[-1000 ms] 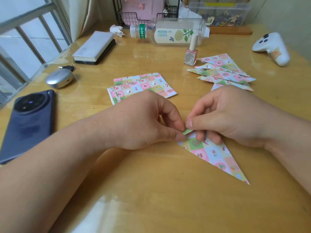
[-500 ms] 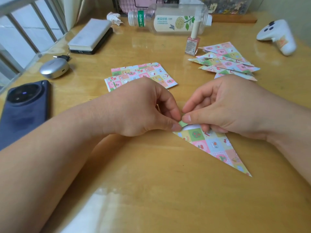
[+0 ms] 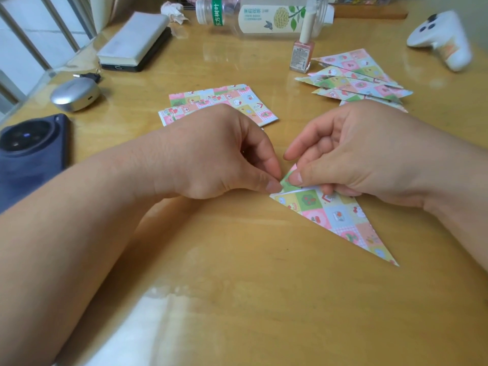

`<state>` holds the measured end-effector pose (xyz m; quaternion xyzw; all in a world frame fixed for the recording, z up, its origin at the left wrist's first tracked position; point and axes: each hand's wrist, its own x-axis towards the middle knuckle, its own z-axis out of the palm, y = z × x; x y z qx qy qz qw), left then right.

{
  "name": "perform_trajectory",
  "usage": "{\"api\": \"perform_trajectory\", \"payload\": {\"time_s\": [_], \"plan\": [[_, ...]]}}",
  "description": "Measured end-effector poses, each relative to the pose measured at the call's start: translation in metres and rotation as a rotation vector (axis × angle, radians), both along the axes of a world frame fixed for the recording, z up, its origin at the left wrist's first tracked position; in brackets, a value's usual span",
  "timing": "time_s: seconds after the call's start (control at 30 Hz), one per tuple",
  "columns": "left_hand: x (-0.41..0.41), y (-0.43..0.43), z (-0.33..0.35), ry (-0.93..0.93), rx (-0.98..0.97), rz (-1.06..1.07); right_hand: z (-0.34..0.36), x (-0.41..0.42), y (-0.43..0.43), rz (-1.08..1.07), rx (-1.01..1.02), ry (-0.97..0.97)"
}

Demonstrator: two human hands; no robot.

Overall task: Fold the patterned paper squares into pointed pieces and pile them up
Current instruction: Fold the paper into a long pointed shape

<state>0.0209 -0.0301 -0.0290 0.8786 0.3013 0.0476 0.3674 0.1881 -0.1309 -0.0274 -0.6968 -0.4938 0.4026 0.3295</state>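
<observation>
Dark phone [image 3: 31, 157] near left, unfolded patterned squares [image 3: 224, 100] stacked just beyond the left hand [image 3: 216, 154], which pinches the left corner of the folded piece [image 3: 335, 217] mid-scene, right hand [image 3: 356, 154] pinching its small top flap, finished pointed pieces [image 3: 361, 80] piled far right.

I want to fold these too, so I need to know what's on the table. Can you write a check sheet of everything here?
Surface: glossy wooden table, reflecting window light.
Job's things: pastel patterned pointed paper piece lies flat, its tip toward the person; stack of flat patterned paper squares behind the left hand; pile of folded pointed pieces at back right.
Clutter: dark blue phone, silver oval case, white notebook, clear plastic bottle on its side, pink nail polish bottle upright, white game controller, crumpled tissue.
Hands: left hand and right hand both pinch the piece's far corner.
Cables: nothing seen.
Surroundings: white window bars at left.
</observation>
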Motion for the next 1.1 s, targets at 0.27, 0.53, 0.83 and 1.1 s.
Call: {"api": "perform_trajectory", "payload": {"time_s": [0.27, 0.53, 0.83, 1.1], "plan": [[0.0010, -0.0007, 0.0001, 0.011, 0.022, 0.015, 0.0003, 0.0008, -0.0001, 0.021, -0.001, -0.060], [0.0015, -0.0013, -0.0010, 0.020, 0.031, 0.015, 0.0016, 0.0011, 0.0000, 0.020, 0.014, -0.090], [0.0014, -0.0006, -0.0012, 0.015, 0.034, 0.015, 0.0009, 0.0018, 0.0001, 0.039, 0.011, -0.155], [0.0012, -0.0001, -0.0014, 0.016, 0.040, 0.009, 0.0005, 0.0019, 0.0004, 0.055, 0.013, -0.166]]}}
